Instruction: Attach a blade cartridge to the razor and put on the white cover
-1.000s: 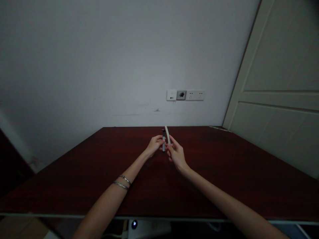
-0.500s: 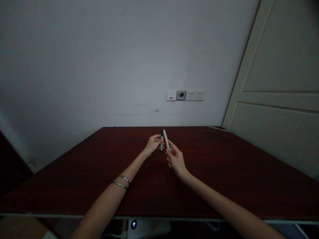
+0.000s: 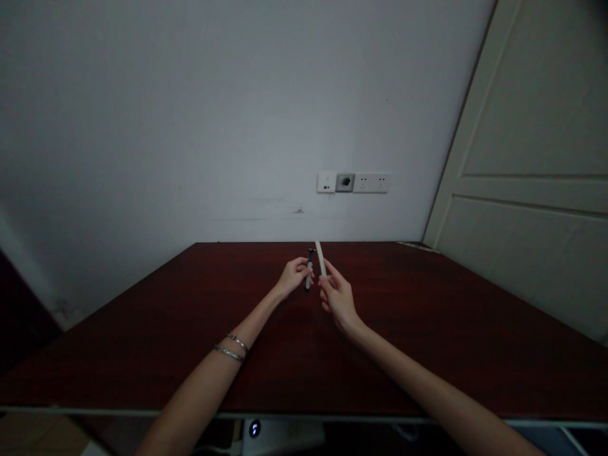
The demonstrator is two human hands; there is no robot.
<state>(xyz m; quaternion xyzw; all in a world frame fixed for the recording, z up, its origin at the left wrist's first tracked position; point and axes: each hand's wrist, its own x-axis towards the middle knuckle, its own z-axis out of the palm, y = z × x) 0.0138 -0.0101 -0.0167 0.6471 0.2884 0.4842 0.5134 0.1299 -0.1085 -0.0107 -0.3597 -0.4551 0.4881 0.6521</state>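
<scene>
Stick point(image 3: 321, 259) in right hand point(image 3: 338, 297); tip higher beside tool point(image 3: 310, 265) than before

The tabletop point(image 3: 403, 329) looks like smooth wood, the bracelets point(image 3: 230, 353) shiny metal, the pale stick point(image 3: 321, 259) matt.

Desk point(image 3: 418, 304) and wall sockets point(image 3: 372, 183) suggest home or office.
</scene>
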